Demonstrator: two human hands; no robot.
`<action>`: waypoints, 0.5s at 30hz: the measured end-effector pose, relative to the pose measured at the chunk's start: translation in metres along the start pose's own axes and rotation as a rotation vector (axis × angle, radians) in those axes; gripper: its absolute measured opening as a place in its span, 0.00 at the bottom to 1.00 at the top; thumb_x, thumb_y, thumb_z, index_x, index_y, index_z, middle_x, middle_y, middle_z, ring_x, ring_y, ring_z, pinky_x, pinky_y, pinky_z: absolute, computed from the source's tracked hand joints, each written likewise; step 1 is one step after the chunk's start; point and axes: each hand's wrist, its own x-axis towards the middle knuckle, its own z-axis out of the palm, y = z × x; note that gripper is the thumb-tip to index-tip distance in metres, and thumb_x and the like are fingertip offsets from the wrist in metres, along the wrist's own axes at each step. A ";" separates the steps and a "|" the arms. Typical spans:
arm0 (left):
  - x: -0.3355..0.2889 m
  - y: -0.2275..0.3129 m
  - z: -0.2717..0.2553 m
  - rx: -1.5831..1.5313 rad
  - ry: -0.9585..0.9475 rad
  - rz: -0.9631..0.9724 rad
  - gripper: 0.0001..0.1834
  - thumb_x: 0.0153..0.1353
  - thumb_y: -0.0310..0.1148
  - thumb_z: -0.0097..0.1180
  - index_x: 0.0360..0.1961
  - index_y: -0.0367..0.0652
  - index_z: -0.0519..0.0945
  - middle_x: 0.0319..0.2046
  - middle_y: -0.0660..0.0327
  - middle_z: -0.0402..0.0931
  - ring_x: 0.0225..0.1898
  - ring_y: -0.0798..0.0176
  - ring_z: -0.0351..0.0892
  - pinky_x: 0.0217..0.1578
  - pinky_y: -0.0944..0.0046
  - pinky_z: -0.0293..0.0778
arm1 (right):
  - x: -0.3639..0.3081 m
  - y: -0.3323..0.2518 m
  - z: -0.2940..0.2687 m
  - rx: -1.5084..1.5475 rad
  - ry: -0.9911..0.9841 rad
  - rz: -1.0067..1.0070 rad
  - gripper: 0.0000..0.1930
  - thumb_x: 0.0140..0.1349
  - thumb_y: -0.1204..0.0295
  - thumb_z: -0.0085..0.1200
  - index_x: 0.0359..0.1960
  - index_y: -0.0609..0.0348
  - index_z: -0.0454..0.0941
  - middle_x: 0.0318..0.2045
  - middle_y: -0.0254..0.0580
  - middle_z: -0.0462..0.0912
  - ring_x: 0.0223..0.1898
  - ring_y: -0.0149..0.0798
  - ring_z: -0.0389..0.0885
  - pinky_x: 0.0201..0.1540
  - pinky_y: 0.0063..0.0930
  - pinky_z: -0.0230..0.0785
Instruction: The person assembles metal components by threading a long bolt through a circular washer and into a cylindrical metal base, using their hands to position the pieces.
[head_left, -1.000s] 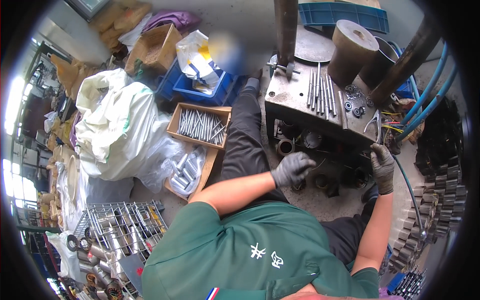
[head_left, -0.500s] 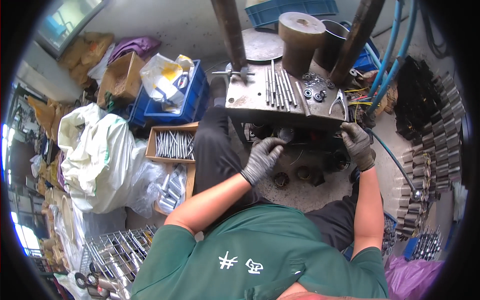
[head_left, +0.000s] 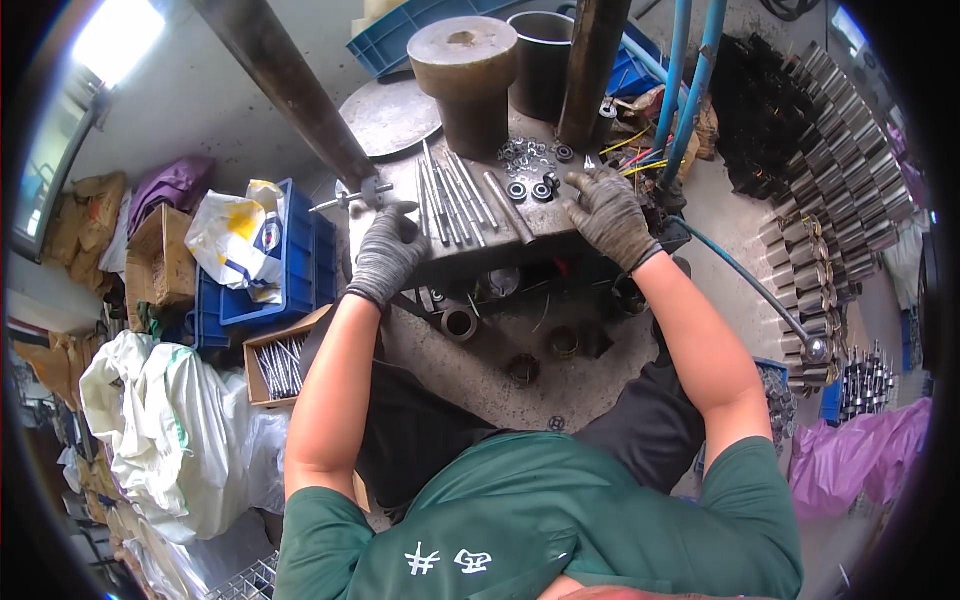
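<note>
Both of my hands wear grey knit gloves. My left hand [head_left: 385, 252] rests on the left front edge of a steel machine block [head_left: 470, 255], fingers curled over it beside several long steel rods [head_left: 452, 200]. My right hand [head_left: 608, 215] lies flat on the block's right side, fingers spread, close to several small washers and rings [head_left: 530, 172]. A brown metal cylinder [head_left: 468, 80] stands on the block behind the rods. Below the block, round sockets and a short bushing [head_left: 460, 322] show on the machine's round base.
A slanted steel column [head_left: 290, 90] and a second upright column [head_left: 592, 70] rise from the machine. Blue hoses [head_left: 690, 80] run at the right. Stacks of dark gears [head_left: 830, 190] lie right. A wooden box of rods [head_left: 280, 360], blue crates [head_left: 290, 260] and white sacks [head_left: 170, 440] sit left.
Both hands have risen from the lower front of the machine onto the top of the block. The view has shifted closer over the machine.
</note>
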 end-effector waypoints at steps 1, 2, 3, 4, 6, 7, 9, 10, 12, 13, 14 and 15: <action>0.000 0.006 -0.003 0.046 0.019 -0.006 0.26 0.59 0.24 0.67 0.60 0.41 0.76 0.35 0.57 0.81 0.35 0.63 0.82 0.44 0.64 0.81 | 0.002 0.001 0.003 -0.024 0.030 -0.033 0.20 0.60 0.63 0.63 0.53 0.56 0.83 0.47 0.51 0.83 0.53 0.56 0.78 0.60 0.49 0.69; 0.000 0.013 -0.009 0.096 0.044 -0.009 0.27 0.59 0.23 0.66 0.61 0.41 0.76 0.35 0.57 0.81 0.34 0.64 0.81 0.43 0.65 0.81 | 0.005 0.003 0.008 -0.007 0.047 -0.031 0.21 0.60 0.63 0.64 0.53 0.56 0.83 0.47 0.50 0.84 0.53 0.55 0.79 0.60 0.47 0.69; 0.002 0.009 -0.009 -0.021 0.016 -0.051 0.29 0.59 0.23 0.65 0.63 0.40 0.75 0.35 0.58 0.81 0.34 0.66 0.80 0.42 0.68 0.80 | 0.006 0.003 0.010 0.001 0.061 -0.021 0.21 0.60 0.63 0.65 0.53 0.57 0.83 0.48 0.49 0.85 0.53 0.54 0.79 0.61 0.47 0.69; -0.001 0.024 -0.015 0.029 -0.010 -0.065 0.32 0.60 0.26 0.66 0.66 0.40 0.72 0.38 0.55 0.82 0.37 0.62 0.83 0.44 0.64 0.81 | 0.010 0.002 0.013 0.011 0.077 -0.015 0.21 0.60 0.63 0.65 0.54 0.57 0.84 0.48 0.49 0.86 0.53 0.53 0.80 0.61 0.46 0.69; -0.003 0.050 -0.019 0.255 -0.031 -0.040 0.35 0.59 0.29 0.68 0.68 0.40 0.70 0.41 0.51 0.84 0.42 0.56 0.86 0.50 0.59 0.81 | 0.019 -0.002 0.016 0.026 0.087 0.016 0.20 0.60 0.63 0.65 0.51 0.58 0.85 0.46 0.47 0.88 0.51 0.53 0.82 0.59 0.45 0.72; 0.001 0.045 -0.017 0.218 0.001 -0.049 0.40 0.51 0.33 0.76 0.66 0.45 0.74 0.37 0.54 0.84 0.41 0.58 0.84 0.50 0.59 0.80 | 0.024 -0.002 0.021 -0.003 0.081 0.026 0.20 0.61 0.60 0.63 0.52 0.55 0.85 0.46 0.47 0.88 0.50 0.52 0.82 0.58 0.46 0.71; 0.009 0.036 -0.018 0.264 -0.012 -0.106 0.38 0.52 0.31 0.73 0.67 0.46 0.74 0.38 0.54 0.85 0.41 0.58 0.84 0.51 0.59 0.79 | 0.031 -0.002 0.028 -0.030 0.048 0.054 0.19 0.61 0.58 0.61 0.51 0.52 0.86 0.43 0.44 0.88 0.49 0.50 0.82 0.55 0.48 0.71; 0.011 0.032 -0.020 0.284 -0.017 -0.124 0.38 0.53 0.30 0.72 0.67 0.46 0.75 0.38 0.54 0.85 0.41 0.58 0.84 0.52 0.59 0.79 | 0.035 -0.003 0.032 -0.048 0.011 0.067 0.18 0.60 0.58 0.61 0.49 0.50 0.86 0.39 0.43 0.88 0.48 0.49 0.82 0.54 0.48 0.72; 0.013 0.026 -0.021 0.245 0.056 -0.123 0.34 0.55 0.27 0.67 0.65 0.44 0.75 0.30 0.58 0.80 0.36 0.59 0.83 0.43 0.61 0.81 | 0.037 -0.006 0.033 -0.075 -0.003 0.086 0.16 0.60 0.59 0.61 0.48 0.48 0.87 0.37 0.43 0.88 0.46 0.49 0.83 0.54 0.47 0.72; 0.019 0.015 -0.024 -0.056 0.076 -0.161 0.32 0.56 0.25 0.66 0.65 0.42 0.75 0.30 0.59 0.79 0.33 0.62 0.81 0.37 0.64 0.80 | 0.040 -0.001 0.037 -0.087 0.010 0.077 0.16 0.61 0.59 0.60 0.48 0.47 0.87 0.37 0.43 0.87 0.46 0.49 0.83 0.53 0.47 0.73; 0.023 0.022 -0.023 -0.356 0.076 -0.205 0.31 0.58 0.24 0.64 0.64 0.40 0.75 0.30 0.60 0.77 0.30 0.65 0.79 0.31 0.67 0.79 | 0.038 0.001 0.033 -0.013 0.024 0.108 0.15 0.59 0.63 0.62 0.48 0.48 0.87 0.39 0.45 0.88 0.46 0.51 0.83 0.53 0.46 0.74; 0.019 0.026 -0.030 -0.682 -0.051 -0.348 0.32 0.56 0.21 0.62 0.65 0.39 0.75 0.33 0.58 0.79 0.27 0.69 0.78 0.27 0.71 0.76 | 0.035 0.008 0.033 0.073 0.153 0.101 0.14 0.60 0.66 0.63 0.48 0.51 0.86 0.39 0.45 0.88 0.45 0.48 0.85 0.51 0.43 0.76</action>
